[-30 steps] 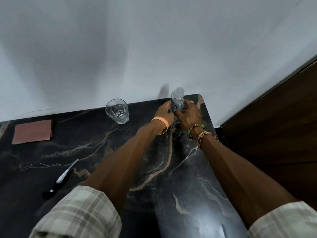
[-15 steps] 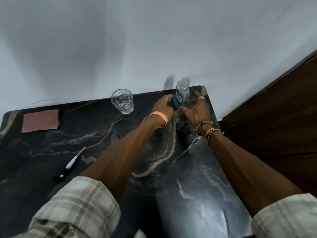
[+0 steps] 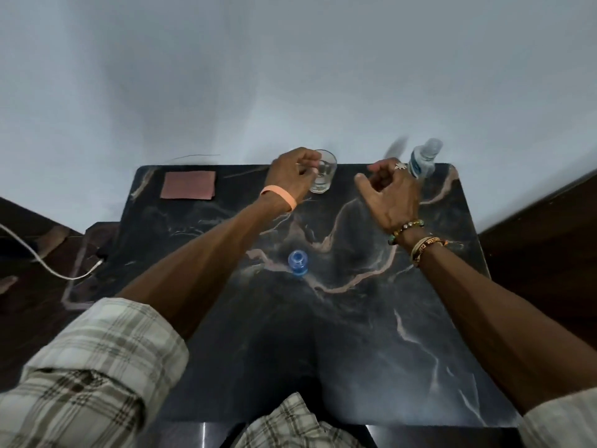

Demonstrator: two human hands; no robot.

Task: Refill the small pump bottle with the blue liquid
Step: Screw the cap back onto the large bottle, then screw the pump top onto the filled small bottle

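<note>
- Plaid sleeves (image 3: 97, 367), rolled back, frame the near edge of the view. Both bare forearms reach forward over the counter (image 3: 355, 334), a black slab with pale pink veining.
- The small pump bottle (image 3: 298, 261), blue, stands upright near the middle of the counter. It is seen from above with its round mouth facing up. It lies between the two forearms, touches neither, and is well apart from both hands.
- A white cable (image 3: 48, 268) curves across a lower dark surface left of the counter.
- Beaded bracelets (image 3: 407, 230) circle the right wrist.
- The right hand (image 3: 392, 195) hovers over the far right part of the counter. Its thumb is spread leftward and its fingers are loosely curled around nothing. A ring (image 3: 400, 165) shows on one finger.
- An orange wristband (image 3: 279, 196) circles the left wrist.
- The left hand (image 3: 290, 174) is at the far edge, its fingers curled against the left wall of the glass (image 3: 324, 173). Motion blur hides whether it grips the glass. A thin pale line crosses the fingers, and its nature cannot be told.
- The glass, clear and upright, stands near the far edge between the two hands.
- A pink rectangular pad (image 3: 188, 185) lies flat at the far left corner.
- A clear bottle (image 3: 422, 161) with a blue label stands at the far right corner, just beyond the right hand's fingers. Contact between them cannot be told.
- A pale grey wall (image 3: 290, 76) rises behind the counter.
</note>
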